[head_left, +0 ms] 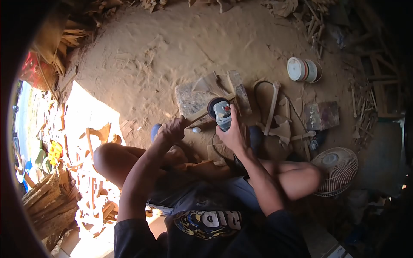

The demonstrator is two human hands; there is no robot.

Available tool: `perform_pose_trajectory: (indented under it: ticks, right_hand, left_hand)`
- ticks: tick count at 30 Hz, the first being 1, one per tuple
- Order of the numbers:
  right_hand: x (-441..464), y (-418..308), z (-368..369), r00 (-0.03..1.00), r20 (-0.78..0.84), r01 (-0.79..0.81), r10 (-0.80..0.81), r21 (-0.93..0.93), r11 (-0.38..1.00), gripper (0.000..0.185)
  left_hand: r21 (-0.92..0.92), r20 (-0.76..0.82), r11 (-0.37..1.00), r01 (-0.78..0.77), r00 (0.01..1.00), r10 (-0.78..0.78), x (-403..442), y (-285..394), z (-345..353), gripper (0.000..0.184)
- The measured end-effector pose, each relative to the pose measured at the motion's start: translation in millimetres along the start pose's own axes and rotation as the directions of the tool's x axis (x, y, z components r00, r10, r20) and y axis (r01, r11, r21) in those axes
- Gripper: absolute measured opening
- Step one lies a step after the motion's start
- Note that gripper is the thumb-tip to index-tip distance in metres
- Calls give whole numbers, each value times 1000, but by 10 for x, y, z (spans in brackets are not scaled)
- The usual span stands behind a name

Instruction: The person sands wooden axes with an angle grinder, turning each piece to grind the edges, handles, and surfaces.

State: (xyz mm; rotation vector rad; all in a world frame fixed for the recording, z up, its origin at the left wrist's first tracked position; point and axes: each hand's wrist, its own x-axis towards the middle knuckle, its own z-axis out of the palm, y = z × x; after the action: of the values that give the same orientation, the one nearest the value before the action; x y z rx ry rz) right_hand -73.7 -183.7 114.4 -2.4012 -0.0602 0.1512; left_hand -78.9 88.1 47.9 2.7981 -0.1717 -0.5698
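My right hand (234, 134) is wrapped round the body of a grey angle grinder (222, 112) with a round dark disc at its far end. In my left hand (173, 130) is one end of a long wooden stick (198, 115), which slants up to the right. The grinder's disc lies over the stick, and whether the two touch I cannot tell. Beneath them is a low worn block (185, 96) with a flat piece of wood (206, 84) on its top. A small pale oval thing (196, 130) lies near the block's front edge.
White buckets (297, 69) lie on the dusty ground at the right. Carved wood pieces (282, 129) and a cable (255, 92) are beside the block. A fan (337, 172) stands by my right knee. Wood scraps (92, 193) pile up in sunlight at the left.
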Motion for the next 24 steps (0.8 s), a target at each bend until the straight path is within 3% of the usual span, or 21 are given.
perform_pose_trajectory:
  ticks: [6,13,16,19,24]
  right_hand:
    - [158,25,-85,999,-45,-29,26,-54,998,91]
    - [258,69,-177,998,3,-58,59,-91,994,92]
    - [306,103,-124,998,-65,-4,-3,-100,995,91]
    - [352,86,-169,998,-48,-42,36,-131,991,89]
    - [465,187,-216,996,-74,-63,55,-118,991,89]
  left_hand:
    - [2,-140,993,-116,983,115,-15,-109,153,18]
    - [-70,-94,992,-105,991,98,-3,-112,188,20]
    - [-13,-150,989,-149,978,145,-33,-97,126,22]
    - [-29,3,1000,8,1000,-8,-26,-29,-1,27]
    - [-103,40,995,4,999,0,-32,0,-64,26]
